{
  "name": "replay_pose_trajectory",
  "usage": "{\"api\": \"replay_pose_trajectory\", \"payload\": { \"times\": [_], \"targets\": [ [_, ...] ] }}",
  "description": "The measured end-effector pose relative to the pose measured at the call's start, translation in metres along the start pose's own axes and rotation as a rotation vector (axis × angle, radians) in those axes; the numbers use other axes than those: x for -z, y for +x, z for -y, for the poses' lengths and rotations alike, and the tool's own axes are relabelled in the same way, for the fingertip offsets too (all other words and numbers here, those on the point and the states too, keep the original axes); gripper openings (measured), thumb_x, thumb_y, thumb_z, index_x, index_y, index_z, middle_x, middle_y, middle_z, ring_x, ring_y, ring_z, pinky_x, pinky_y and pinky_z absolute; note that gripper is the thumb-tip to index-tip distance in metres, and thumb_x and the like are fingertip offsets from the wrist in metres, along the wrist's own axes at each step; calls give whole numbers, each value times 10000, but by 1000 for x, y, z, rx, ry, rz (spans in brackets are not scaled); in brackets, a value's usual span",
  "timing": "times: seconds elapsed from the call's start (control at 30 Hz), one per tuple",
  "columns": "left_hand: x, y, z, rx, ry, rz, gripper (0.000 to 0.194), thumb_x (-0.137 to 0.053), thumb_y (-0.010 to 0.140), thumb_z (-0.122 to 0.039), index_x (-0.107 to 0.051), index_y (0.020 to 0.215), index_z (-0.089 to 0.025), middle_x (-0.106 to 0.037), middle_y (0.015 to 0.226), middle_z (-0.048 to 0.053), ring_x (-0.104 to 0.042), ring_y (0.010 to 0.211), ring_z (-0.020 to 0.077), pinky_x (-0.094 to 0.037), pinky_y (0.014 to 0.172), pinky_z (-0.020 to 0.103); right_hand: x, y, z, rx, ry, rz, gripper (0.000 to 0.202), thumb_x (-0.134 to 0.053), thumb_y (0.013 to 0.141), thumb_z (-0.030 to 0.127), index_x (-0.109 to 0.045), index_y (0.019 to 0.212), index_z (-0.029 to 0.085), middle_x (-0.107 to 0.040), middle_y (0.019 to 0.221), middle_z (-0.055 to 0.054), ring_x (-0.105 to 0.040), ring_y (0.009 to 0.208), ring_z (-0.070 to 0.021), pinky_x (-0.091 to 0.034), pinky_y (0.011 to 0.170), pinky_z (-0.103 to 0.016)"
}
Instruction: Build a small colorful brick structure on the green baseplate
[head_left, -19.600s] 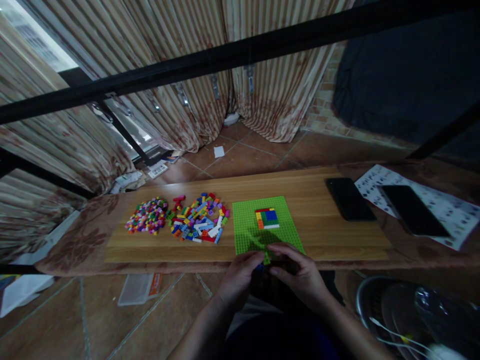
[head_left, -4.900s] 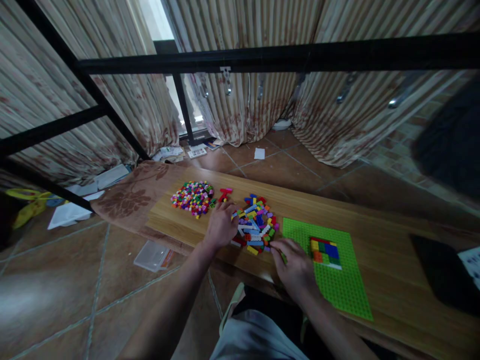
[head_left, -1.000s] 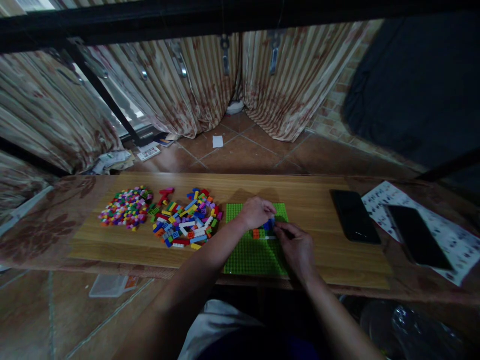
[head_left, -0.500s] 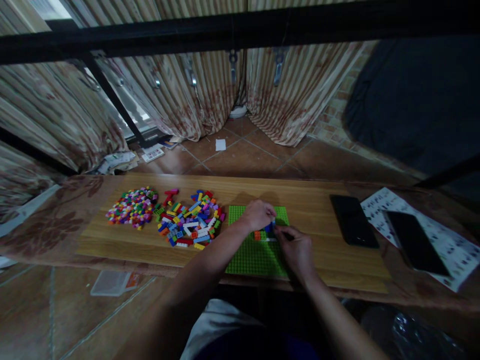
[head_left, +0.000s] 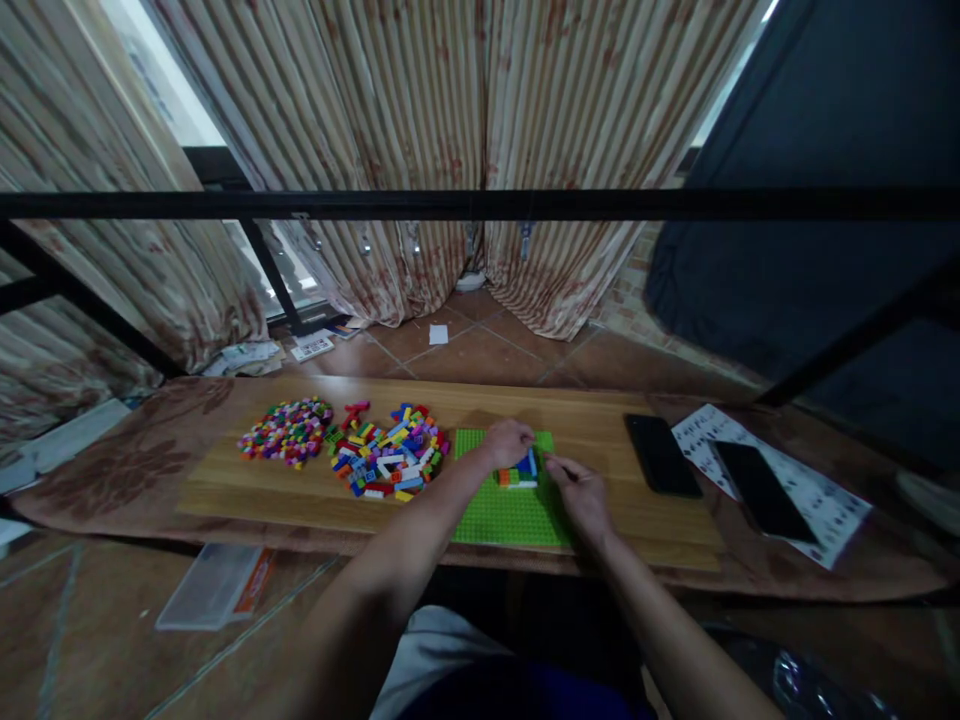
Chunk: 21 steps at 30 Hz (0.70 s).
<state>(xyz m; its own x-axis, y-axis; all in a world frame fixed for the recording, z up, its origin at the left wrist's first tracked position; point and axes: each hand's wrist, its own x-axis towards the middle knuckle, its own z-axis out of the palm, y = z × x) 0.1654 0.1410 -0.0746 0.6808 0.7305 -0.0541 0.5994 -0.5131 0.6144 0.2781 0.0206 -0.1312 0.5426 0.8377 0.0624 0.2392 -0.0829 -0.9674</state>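
A green studded baseplate (head_left: pixel 480 520) lies on the wooden board, with a small group of joined bricks (head_left: pixel 517 478) on it: orange, green, white and blue. My left hand (head_left: pixel 508 443) is at the far edge of that group, its fingers bent and pressed together; whatever they grip is hidden. Just right of the bricks, apart from them, my right hand (head_left: pixel 585 495) has thumb and forefinger pinched together near the plate's right edge. Anything between those fingertips is too small to make out. A light blue brick (head_left: pixel 532 462) stands along the group's right side.
Mixed larger bricks (head_left: pixel 390 455) lie in a loose heap left of the plate. Farther left is a pile of tiny bricks (head_left: pixel 289 430). To the right are a black phone (head_left: pixel 661 455), a printed sheet (head_left: pixel 840 510) and a second dark device (head_left: pixel 761 490).
The head view has tipped upward, so the board sits lower in the picture. My right hand has drawn slightly away from the bricks; my left hand stays over their far edge.
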Motion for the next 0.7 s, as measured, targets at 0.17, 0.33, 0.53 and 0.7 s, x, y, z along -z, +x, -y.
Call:
{"api": "replay_pose_trajectory", "payload": {
  "times": [0.17,0.33,0.53,0.7],
  "targets": [
    [28,-20,5,-26,-67,-143,286,-478,888,-168,-698,1070,-183,-726,1062,50,-665,987,163,-486,930,263,10,-3,1,-10,39,-88,408,-630,735,510,-743,900,154,-753,893,-108,-682,815,-237,-515,800,-395],
    [52,-94,37,-43,-291,-358,265,-484,904,-243,-692,1057,-184,-729,1025,46,-672,935,169,-518,861,273,20,-10,10,9,68,-153,387,-635,745,503,-736,903,165,-746,868,-99,-674,800,-228,-518,771,-383],
    [38,-198,56,247,-444,-514,216,-508,892,-276,-701,957,-202,-731,988,19,-660,949,174,-500,891,280,-14,-24,43,124,-68,20,315,-612,794,459,-731,922,197,-741,940,-86,-673,877,-238,-501,843,-410],
    [23,-225,69,303,-449,-476,194,-516,876,-233,-691,958,-228,-735,948,8,-678,889,165,-528,831,257,-73,-33,76,365,-236,380,238,-535,862,355,-717,943,227,-718,926,-52,-655,865,-201,-497,795,-342]
  ]
}}
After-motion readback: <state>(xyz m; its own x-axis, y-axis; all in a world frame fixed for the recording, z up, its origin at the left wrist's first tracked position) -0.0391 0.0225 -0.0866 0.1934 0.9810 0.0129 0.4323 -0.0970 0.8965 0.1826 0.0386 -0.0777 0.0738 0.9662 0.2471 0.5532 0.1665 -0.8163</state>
